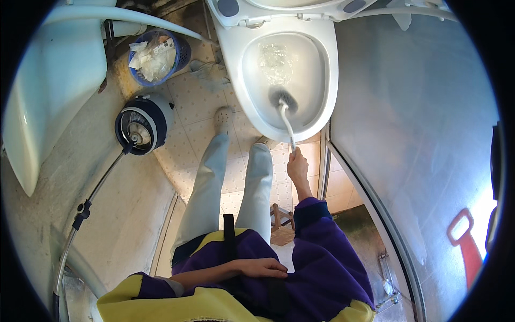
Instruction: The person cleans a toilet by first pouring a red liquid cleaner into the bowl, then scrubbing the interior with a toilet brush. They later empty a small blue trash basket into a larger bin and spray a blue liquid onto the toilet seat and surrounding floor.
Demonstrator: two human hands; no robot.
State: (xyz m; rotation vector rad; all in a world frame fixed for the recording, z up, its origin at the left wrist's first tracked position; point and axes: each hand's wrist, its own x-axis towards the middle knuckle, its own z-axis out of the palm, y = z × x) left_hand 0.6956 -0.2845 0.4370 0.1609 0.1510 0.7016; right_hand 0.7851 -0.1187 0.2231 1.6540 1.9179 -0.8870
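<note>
My right hand (298, 166) is closed around the pale handle of a toilet brush (286, 116). The brush's grey bristle head rests against the inner front wall of a white toilet bowl (330, 80), just below some bubbly or rippled water. The toilet seat (241, 10) is raised at the top of the view. My left hand (263, 268) lies across the front of my purple and yellow jacket, fingers together, touching the cloth; whether it grips the cloth cannot be told.
A spin mop bucket (161, 116) with a metal-handled mop stands left of my legs. Behind it is a blue waste basket (183, 52) holding crumpled paper. A washbasin (68, 60) juts in at upper left. A glass panel (402, 100) curves along the right. A wooden stool (281, 235) stands behind my legs.
</note>
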